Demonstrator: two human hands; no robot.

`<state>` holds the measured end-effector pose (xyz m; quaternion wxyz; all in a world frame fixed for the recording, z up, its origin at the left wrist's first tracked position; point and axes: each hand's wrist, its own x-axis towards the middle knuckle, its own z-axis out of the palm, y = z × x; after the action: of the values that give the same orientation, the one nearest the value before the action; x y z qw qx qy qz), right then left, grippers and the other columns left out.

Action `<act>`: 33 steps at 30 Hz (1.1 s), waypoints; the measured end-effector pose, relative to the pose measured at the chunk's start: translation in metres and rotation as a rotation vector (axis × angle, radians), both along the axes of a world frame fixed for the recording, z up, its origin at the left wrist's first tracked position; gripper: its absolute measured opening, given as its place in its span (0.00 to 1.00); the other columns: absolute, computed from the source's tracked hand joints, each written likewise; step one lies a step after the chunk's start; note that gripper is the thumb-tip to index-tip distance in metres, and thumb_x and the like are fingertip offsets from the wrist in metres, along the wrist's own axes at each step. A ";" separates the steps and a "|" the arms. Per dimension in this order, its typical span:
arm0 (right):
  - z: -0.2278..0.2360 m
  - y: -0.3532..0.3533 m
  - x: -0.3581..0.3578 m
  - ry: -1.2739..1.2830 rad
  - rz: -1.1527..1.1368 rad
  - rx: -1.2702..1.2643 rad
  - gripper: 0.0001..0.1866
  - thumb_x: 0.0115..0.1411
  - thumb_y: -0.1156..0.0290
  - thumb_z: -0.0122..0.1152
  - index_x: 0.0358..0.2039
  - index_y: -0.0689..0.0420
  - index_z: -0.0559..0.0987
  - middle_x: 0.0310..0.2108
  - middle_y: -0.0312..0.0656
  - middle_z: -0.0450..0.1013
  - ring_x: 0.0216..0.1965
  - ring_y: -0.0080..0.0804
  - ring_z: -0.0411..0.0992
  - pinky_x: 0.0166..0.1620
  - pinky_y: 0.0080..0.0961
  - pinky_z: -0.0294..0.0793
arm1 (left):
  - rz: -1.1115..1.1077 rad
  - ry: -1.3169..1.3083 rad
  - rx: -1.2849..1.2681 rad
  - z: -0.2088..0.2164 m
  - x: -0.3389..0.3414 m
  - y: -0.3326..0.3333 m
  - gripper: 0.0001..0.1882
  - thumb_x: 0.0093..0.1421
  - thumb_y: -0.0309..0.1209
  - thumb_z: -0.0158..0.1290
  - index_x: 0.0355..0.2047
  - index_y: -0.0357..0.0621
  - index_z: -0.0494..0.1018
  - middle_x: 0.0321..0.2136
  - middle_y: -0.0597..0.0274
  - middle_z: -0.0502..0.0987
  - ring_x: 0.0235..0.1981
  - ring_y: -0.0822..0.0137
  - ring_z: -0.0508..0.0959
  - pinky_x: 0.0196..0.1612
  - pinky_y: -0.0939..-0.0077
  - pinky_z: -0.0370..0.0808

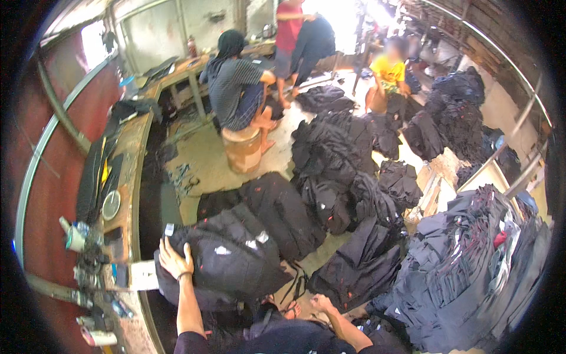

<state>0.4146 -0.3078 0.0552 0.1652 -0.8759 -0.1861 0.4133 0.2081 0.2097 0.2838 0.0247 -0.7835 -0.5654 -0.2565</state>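
My left hand (pixel 175 259) lies flat with spread fingers on the left side of a stack of folded black garments (pixel 239 251) that carry small white labels. My right hand (pixel 322 303) is closed, low in front of me, beside another pile of black garments (pixel 359 268). Whatever it may grip is too small to make out. Between my hands hang thin black straps (pixel 298 286) at the edge of the stack. Just below them my sandalled foot (pixel 291 309) shows. Behind the stack lies a further spread of black garments (pixel 277 203).
A long workbench (pixel 132 171) runs along the left, with thread cones (pixel 73 239) on it. Tall heaps of dark clothing (pixel 466 271) stand at the right. Ahead, a person (pixel 239 88) sits on a drum (pixel 242 149); another stands behind, and a third (pixel 387 74) wears yellow.
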 end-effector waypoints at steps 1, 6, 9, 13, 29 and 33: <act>-0.003 -0.001 0.002 -0.099 0.078 -0.002 0.22 0.60 0.51 0.63 0.47 0.52 0.85 0.45 0.54 0.82 0.49 0.53 0.81 0.54 0.43 0.79 | -0.094 -0.078 0.096 0.001 -0.005 0.000 0.46 0.57 0.53 0.64 0.69 0.42 0.62 0.69 0.45 0.63 0.68 0.43 0.63 0.70 0.46 0.57; 0.003 0.000 0.013 -0.115 -0.126 0.132 0.16 0.61 0.61 0.62 0.41 0.60 0.86 0.35 0.52 0.84 0.36 0.42 0.84 0.43 0.38 0.81 | -0.308 -0.114 0.043 0.003 -0.033 0.005 0.42 0.50 0.50 0.72 0.60 0.43 0.70 0.63 0.47 0.70 0.64 0.44 0.68 0.69 0.44 0.59; 0.016 0.003 0.011 -0.070 -0.118 0.126 0.21 0.63 0.60 0.64 0.48 0.64 0.83 0.34 0.51 0.84 0.31 0.36 0.83 0.41 0.33 0.81 | -0.284 -0.090 0.000 0.003 -0.042 0.010 0.31 0.50 0.49 0.72 0.48 0.48 0.75 0.56 0.56 0.74 0.61 0.50 0.71 0.67 0.46 0.61; 0.026 0.016 -0.003 -0.074 -0.134 0.074 0.21 0.63 0.59 0.64 0.47 0.65 0.83 0.33 0.49 0.84 0.32 0.35 0.83 0.40 0.33 0.80 | -0.232 -0.071 -0.009 0.011 -0.039 0.009 0.31 0.48 0.53 0.72 0.45 0.49 0.75 0.48 0.58 0.75 0.52 0.52 0.73 0.58 0.49 0.65; 0.337 0.192 -0.038 -0.156 0.054 0.854 0.39 0.64 0.58 0.69 0.69 0.60 0.65 0.65 0.54 0.65 0.65 0.51 0.66 0.67 0.43 0.64 | -1.216 0.144 -0.672 0.136 -0.018 -0.170 0.15 0.62 0.44 0.59 0.30 0.47 0.75 0.23 0.55 0.80 0.26 0.50 0.83 0.28 0.56 0.79; 0.353 0.171 -0.019 0.019 0.353 0.383 0.35 0.57 0.59 0.72 0.63 0.58 0.72 0.58 0.58 0.73 0.61 0.56 0.71 0.63 0.43 0.70 | -1.403 0.332 -0.836 0.137 0.000 -0.218 0.21 0.64 0.53 0.57 0.38 0.46 0.75 0.30 0.51 0.83 0.31 0.46 0.84 0.33 0.53 0.81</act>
<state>0.3952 -0.1364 0.4082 0.2550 -0.7786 -0.4094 0.4015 0.2085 -0.0085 0.4210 -0.3507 -0.9262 0.0164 0.1376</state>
